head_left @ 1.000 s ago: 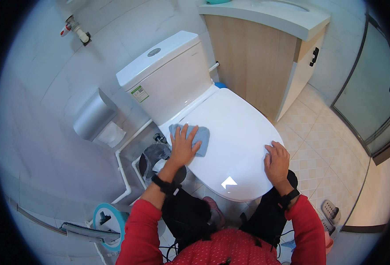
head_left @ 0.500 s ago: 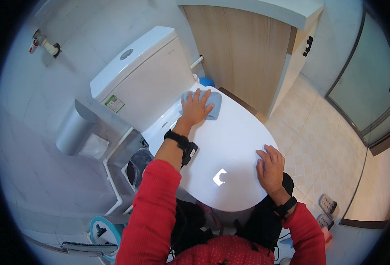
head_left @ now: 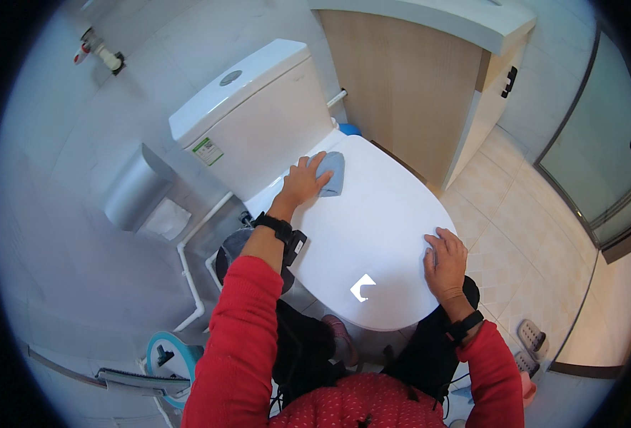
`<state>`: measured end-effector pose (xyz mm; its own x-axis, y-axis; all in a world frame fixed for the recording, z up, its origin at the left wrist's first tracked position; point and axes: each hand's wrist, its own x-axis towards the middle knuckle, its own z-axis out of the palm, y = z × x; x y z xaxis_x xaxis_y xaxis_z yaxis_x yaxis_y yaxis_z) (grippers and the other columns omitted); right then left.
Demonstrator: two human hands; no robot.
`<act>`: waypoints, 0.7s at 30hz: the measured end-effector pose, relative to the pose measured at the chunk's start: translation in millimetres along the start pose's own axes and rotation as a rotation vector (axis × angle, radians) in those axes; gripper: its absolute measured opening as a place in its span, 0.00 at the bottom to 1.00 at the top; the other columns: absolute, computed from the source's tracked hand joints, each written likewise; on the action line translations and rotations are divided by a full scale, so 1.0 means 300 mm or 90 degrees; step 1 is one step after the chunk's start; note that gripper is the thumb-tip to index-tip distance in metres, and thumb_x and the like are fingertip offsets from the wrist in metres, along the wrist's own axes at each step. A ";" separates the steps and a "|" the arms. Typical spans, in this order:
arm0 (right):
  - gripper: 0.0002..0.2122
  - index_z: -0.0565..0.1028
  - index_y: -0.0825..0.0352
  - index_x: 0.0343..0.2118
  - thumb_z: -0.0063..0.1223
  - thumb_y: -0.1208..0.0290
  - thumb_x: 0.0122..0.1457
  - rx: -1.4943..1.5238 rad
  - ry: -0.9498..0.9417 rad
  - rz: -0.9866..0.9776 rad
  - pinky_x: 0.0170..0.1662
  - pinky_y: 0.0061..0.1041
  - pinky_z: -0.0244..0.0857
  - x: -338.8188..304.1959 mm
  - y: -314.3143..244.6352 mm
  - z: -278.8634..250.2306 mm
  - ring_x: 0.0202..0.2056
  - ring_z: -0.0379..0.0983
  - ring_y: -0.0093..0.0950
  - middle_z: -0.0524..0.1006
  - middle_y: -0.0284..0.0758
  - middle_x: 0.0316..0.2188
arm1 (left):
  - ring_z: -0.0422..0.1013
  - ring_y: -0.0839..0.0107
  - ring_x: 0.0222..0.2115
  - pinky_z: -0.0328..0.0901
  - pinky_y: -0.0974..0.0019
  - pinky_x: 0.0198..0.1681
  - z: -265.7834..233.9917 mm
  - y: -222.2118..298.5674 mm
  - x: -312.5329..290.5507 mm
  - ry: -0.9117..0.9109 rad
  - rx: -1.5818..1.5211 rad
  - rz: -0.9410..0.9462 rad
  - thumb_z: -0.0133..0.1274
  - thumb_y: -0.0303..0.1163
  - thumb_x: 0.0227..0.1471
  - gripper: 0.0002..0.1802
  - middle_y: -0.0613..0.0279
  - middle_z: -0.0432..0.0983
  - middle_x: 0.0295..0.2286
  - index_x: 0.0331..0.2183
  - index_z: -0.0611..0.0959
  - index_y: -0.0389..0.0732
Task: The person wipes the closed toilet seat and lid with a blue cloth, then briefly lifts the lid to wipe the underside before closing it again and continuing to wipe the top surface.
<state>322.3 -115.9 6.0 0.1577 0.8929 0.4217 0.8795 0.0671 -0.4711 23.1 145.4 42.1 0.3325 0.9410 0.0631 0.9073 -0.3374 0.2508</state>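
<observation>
Blue cloth (head_left: 335, 175) lies partly under the spread, unclenched fingers (head_left: 317, 161) of the left hand (head_left: 302, 182).

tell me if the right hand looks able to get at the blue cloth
Probably yes: the right hand rests on the toilet lid, and nothing stands between it and the blue cloth, whose right side the left hand leaves uncovered.

Left hand (head_left: 303, 182) hides the cloth's (head_left: 334, 175) 9 o'clock side. Bin (head_left: 234, 246), 8 o'clock: partly behind left forearm (head_left: 262, 248). Countertop (head_left: 430, 14), 1 o'clock: cut by upper edge. Blue object (head_left: 350, 129), 1 o'clock: partly behind toilet lid (head_left: 380, 214), kind indeterminate. Label (head_left: 207, 151), 10 o'clock: print too small.
</observation>
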 end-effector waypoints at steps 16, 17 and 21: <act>0.13 0.76 0.63 0.45 0.52 0.76 0.57 0.012 0.044 -0.023 0.59 0.39 0.55 -0.023 0.011 0.011 0.56 0.64 0.40 0.72 0.40 0.52 | 0.62 0.41 0.52 0.59 0.42 0.54 0.003 -0.180 -0.425 0.185 0.002 -0.057 0.53 0.53 0.57 0.33 0.45 0.62 0.56 0.62 0.67 0.58; 0.13 0.76 0.63 0.45 0.52 0.76 0.57 0.007 0.046 -0.024 0.59 0.39 0.55 -0.023 0.012 0.011 0.56 0.64 0.40 0.72 0.40 0.52 | 0.61 0.40 0.52 0.57 0.42 0.56 0.013 -0.188 -0.449 0.203 -0.011 -0.049 0.53 0.52 0.57 0.33 0.43 0.61 0.57 0.62 0.67 0.56; 0.13 0.75 0.63 0.46 0.52 0.75 0.57 0.012 0.051 -0.031 0.60 0.39 0.55 -0.027 0.014 0.009 0.56 0.64 0.40 0.72 0.41 0.52 | 0.57 0.37 0.56 0.52 0.43 0.60 0.048 -0.206 -0.549 0.255 -0.075 -0.029 0.54 0.47 0.58 0.34 0.36 0.56 0.59 0.62 0.66 0.51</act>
<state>323.5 -121.8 -1.4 0.1510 0.8497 0.5052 0.8785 0.1190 -0.4626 -84.0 11.0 2.2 0.1446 0.8988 0.4138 0.8754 -0.3112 0.3699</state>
